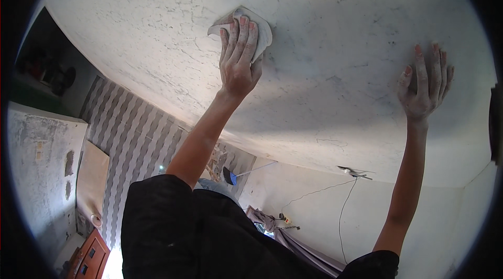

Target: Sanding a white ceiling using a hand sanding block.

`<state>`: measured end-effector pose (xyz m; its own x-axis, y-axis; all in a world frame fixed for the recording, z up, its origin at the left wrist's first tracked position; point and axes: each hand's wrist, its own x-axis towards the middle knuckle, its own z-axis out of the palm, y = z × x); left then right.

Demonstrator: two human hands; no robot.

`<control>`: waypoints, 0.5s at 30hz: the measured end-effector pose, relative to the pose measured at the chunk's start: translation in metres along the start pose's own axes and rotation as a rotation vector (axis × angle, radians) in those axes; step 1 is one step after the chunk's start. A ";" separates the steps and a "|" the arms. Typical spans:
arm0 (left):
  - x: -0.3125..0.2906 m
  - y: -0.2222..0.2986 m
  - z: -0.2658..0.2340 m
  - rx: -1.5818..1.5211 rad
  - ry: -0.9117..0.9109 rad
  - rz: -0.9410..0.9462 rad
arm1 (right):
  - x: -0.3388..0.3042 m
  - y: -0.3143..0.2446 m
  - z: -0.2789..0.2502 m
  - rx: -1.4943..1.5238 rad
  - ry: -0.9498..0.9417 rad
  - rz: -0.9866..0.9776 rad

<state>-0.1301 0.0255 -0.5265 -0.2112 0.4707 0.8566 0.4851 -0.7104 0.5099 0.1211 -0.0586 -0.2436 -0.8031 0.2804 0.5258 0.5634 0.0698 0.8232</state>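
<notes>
My left hand (239, 66) presses a sheet of sandpaper (265, 32) flat against the whitish wall (325, 22). Its fingers lie close together over the sheet, and one corner curls up beside them, showing a grey-brown face. To the right, my right hand (423, 90) rests on the same wall with its palm toward it, fingers spread and nothing held. White dust coats both hands. Fine grey cracks and patches mark the wall around the sheet.
Lower left are a grey wavy-patterned surface (136, 121), a tan board (93, 174) and a red-brown drawer unit (91, 258). A blue broom (230, 175) lies beyond my left arm. Loose wires (343, 211) and a curtain (304, 250) hang at the lower right.
</notes>
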 end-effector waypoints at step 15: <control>0.029 0.001 -0.001 -0.026 0.086 -0.038 | 0.000 -0.001 -0.003 -0.003 -0.007 0.002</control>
<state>-0.1366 0.0381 -0.5014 -0.3018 0.4515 0.8397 0.4534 -0.7068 0.5430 0.1199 -0.0617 -0.2437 -0.8007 0.2868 0.5260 0.5645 0.0668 0.8228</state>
